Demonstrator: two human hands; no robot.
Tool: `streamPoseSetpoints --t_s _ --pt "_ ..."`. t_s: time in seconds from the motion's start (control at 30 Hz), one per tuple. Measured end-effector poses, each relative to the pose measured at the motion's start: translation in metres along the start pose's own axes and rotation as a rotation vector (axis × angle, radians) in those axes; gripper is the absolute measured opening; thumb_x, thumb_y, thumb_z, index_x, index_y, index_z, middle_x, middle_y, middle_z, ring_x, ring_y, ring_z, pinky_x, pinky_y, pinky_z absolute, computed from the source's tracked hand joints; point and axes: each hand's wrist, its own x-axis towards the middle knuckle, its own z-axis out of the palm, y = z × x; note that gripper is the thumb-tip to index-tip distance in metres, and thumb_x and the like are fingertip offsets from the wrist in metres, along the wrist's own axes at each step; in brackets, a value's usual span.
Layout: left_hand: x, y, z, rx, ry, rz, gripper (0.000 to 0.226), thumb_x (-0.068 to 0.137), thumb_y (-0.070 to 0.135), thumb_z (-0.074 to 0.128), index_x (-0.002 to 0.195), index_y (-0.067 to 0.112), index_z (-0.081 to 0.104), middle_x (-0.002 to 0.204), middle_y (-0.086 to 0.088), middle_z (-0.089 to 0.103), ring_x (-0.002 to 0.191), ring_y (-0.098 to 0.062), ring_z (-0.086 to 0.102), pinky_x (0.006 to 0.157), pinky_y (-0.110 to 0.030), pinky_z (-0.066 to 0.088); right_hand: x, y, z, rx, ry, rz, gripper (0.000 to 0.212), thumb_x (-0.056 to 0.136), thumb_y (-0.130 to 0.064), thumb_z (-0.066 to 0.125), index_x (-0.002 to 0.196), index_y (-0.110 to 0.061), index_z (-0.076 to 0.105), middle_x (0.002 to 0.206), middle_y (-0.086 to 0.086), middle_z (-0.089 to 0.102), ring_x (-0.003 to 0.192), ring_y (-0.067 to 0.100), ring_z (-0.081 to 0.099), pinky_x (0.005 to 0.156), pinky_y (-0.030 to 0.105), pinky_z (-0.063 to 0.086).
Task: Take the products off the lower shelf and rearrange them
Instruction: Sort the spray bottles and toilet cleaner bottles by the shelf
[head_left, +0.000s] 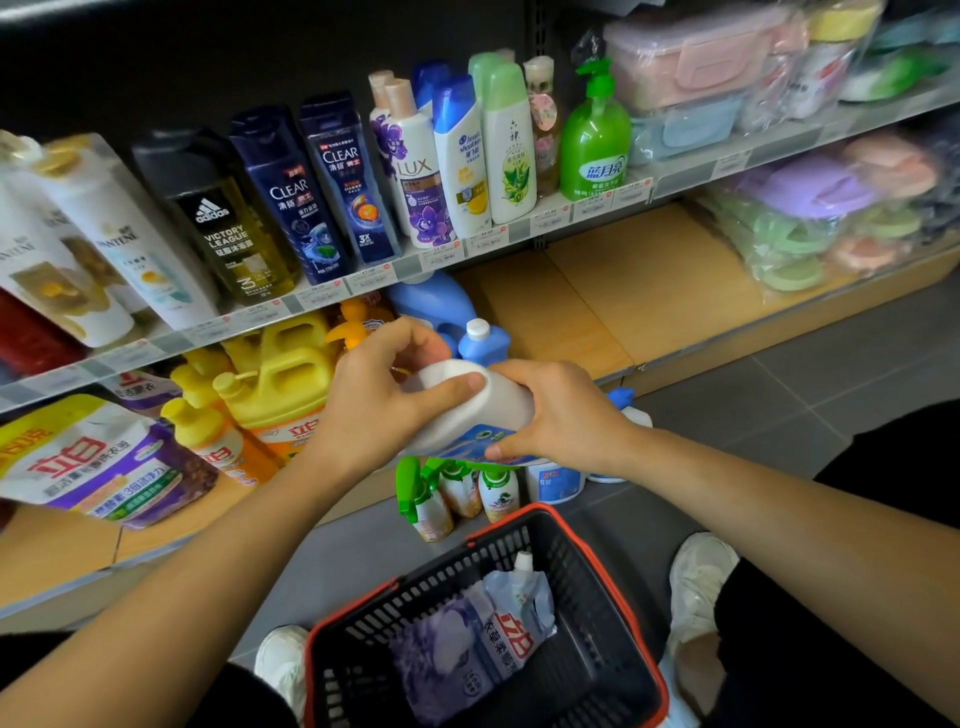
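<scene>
Left hand (384, 395) and right hand (561, 410) grip a white blue-labelled plastic bottle (467, 415) before the wooden lower shelf (597, 291), seemingly half cleared: purple refill pouch (483, 639) in the black mesh basket (441, 587), yellow plastic jugs (291, 374) left on it.

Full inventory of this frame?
White plastic bottle with blue label: one, white, held before lower shelf.
Black mesh basket with red rim: one, black, on floor.
Purple-white refill pouch: one, purple-white, inside basket.
Yellow detergent jugs: several, yellow, lower shelf.
Blue detergent bottles: two, blue, lower shelf.
Green-trigger spray bottles: three, white-bodied, floor.
Green pump bottle: one, green, upper shelf.
Left hand: grips bottle's end.
Right hand: grips bottle's body.
</scene>
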Motion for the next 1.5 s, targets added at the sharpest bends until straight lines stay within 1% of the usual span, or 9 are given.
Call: streamPoseSetpoints --t_s 0.2,0.5,0.7,0.87,1.0,1.13,1.2,1.37,1.5 --pt "0.000 -0.002 0.003 -0.005 0.021 -0.027 0.032 0.075 0.047 0.077 0.083 0.019 0.065 0.082 0.003 0.067 0.079 -0.014 0.062 0.070 -0.028 0.050 0.000 0.000 0.001 -0.042 0.006 0.005 0.061 0.061 -0.042 0.093 0.113 -0.031 0.065 0.095 -0.009 0.070 0.084 0.014 0.062 0.071 0.038 0.053" --pt "-0.007 0.002 -0.001 0.127 -0.071 0.202 0.043 0.099 0.036 0.058 0.138 0.019 0.062 0.134 0.003 0.059 0.127 -0.004 0.052 0.106 -0.023 0.042 0.003 0.001 0.001 0.123 0.111 0.089 0.056 0.059 -0.037 0.095 0.105 -0.020 0.068 0.091 -0.009 0.070 0.082 0.012 0.064 0.064 0.028 0.048" --pt "-0.008 -0.003 -0.001 0.127 -0.056 0.178 0.042 0.104 0.032 0.053 0.144 0.019 0.056 0.156 -0.001 0.045 0.148 -0.008 0.036 0.118 -0.035 0.038 0.003 -0.002 -0.002 0.224 0.215 0.098 0.055 0.061 -0.032 0.095 0.107 -0.018 0.068 0.097 -0.005 0.073 0.089 0.014 0.069 0.071 0.034 0.057" --pt "-0.002 -0.007 -0.005 -0.046 0.040 0.103 0.043 0.099 0.023 0.060 0.141 0.018 0.058 0.155 0.001 0.046 0.141 -0.002 0.043 0.102 -0.024 0.051 0.005 -0.002 -0.013 0.367 0.269 0.103 0.040 0.065 -0.025 0.092 0.095 -0.028 0.065 0.096 -0.009 0.074 0.086 0.005 0.072 0.068 0.024 0.060" --pt "0.000 -0.014 -0.002 -0.208 0.063 0.048 0.057 0.097 0.014 0.065 0.150 0.020 0.046 0.144 0.005 0.057 0.112 -0.009 0.067 0.084 -0.025 0.060 0.005 -0.001 -0.016 0.542 0.274 0.127 0.034 0.070 -0.017 0.090 0.092 -0.028 0.067 0.093 -0.007 0.077 0.085 0.009 0.075 0.066 0.027 0.061" --pt "-0.001 -0.031 0.007 -0.217 -0.113 -0.045 0.045 0.097 0.015 0.065 0.137 0.035 0.055 0.130 0.012 0.067 0.111 -0.016 0.069 0.086 -0.044 0.062 0.007 -0.001 -0.018 0.754 0.274 0.159 0.031 0.075 -0.013 0.086 0.101 -0.021 0.071 0.100 0.000 0.078 0.091 0.021 0.075 0.072 0.038 0.062" --pt "-0.005 -0.040 0.014 -0.172 -0.235 -0.094 0.036 0.096 0.023 0.067 0.125 0.043 0.059 0.120 0.020 0.070 0.109 -0.009 0.068 0.090 -0.040 0.060 0.009 -0.001 -0.021 0.826 0.278 0.176 0.030 0.077 -0.012 0.084 0.103 -0.018 0.070 0.103 0.003 0.077 0.093 0.023 0.075 0.072 0.039 0.062" --pt "-0.019 -0.063 0.034 0.048 -0.516 -0.182 0.048 0.092 0.037 0.072 0.137 0.033 0.055 0.131 0.024 0.058 0.122 -0.006 0.056 0.100 -0.025 0.046 0.011 0.000 -0.027 0.909 0.325 0.262 0.027 0.080 -0.016 0.081 0.104 -0.015 0.070 0.102 0.003 0.077 0.092 0.024 0.075 0.068 0.035 0.061" --pt "-0.034 -0.064 0.057 -0.038 -0.681 -0.263 0.055 0.090 0.033 0.076 0.140 0.021 0.055 0.134 0.006 0.062 0.121 -0.013 0.059 0.106 -0.036 0.049 0.012 0.001 -0.028 1.008 0.380 0.365 0.027 0.082 -0.015 0.080 0.106 -0.013 0.068 0.104 0.004 0.077 0.094 0.026 0.075 0.077 0.047 0.062"
